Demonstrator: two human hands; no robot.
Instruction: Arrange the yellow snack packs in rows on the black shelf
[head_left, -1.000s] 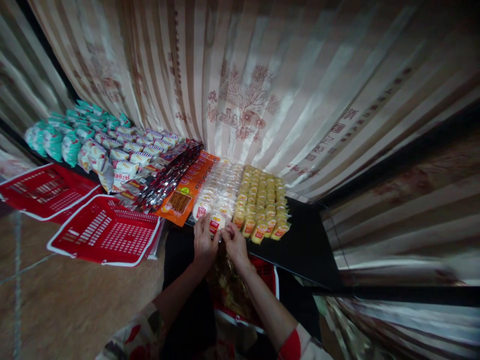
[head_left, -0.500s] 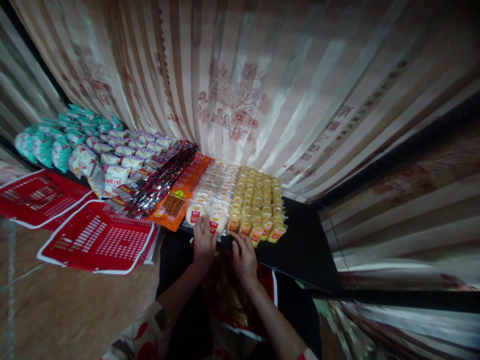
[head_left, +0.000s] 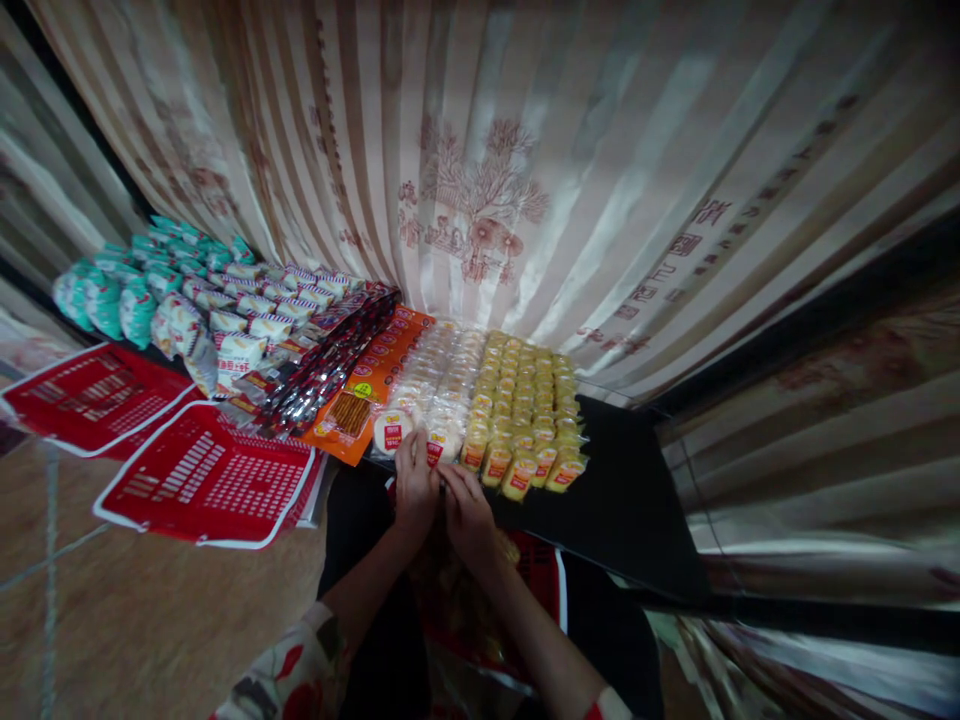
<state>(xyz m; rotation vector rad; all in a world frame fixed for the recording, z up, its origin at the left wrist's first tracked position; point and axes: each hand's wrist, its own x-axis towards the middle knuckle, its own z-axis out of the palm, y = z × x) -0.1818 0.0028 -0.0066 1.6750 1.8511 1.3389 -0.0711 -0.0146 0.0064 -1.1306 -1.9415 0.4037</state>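
The touched white packet point(head_left: 444, 446) is best steadied lightly at its near edge by left hand point(head_left: 416, 492) and right hand point(head_left: 469, 512) — whether either grips it cannot be told.

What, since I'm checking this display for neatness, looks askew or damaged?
Slightly askew: the dark red-and-silver packets lie slanted and overlapping, less even than the rows of white packets. No damage or spill shows in this dim view.

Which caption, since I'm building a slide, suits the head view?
Left hand touches a white packet, right hand close beside, near yellow packets on a black surface.
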